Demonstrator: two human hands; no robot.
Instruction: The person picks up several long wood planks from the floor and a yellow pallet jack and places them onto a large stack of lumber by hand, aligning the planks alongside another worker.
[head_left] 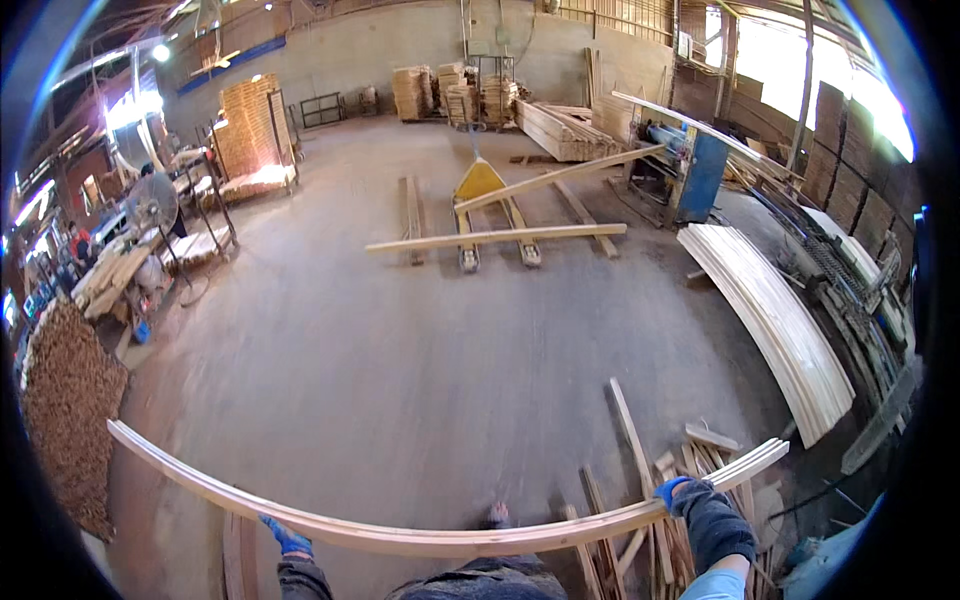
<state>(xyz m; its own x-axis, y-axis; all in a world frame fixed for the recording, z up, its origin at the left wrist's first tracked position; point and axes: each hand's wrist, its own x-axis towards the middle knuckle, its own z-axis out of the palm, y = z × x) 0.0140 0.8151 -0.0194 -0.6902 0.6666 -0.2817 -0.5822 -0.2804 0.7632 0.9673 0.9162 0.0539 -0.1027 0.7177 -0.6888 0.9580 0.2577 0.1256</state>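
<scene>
Several long, pale wooden boards (pixel 450 541), stacked together, lie across in front of my body at about waist height. Lens distortion makes them look bowed. My left hand (pixel 288 537), in a blue glove, grips them left of the middle, its fingers partly hidden behind the wood. Toward their right end, my right hand (pixel 674 491), also gloved in blue, is closed around the same boards. Below my right arm, loose wood offcuts (pixel 602 535) lie in a jumble on the floor.
A yellow pallet jack (pixel 481 181) stands ahead, with a loose plank (pixel 495 238) lying across its forks. To the right are a stack of long boards (pixel 770 325) and a blue machine (pixel 703 178). A tall wood stack (pixel 70 410) and a fan (pixel 152 203) stand at the left.
</scene>
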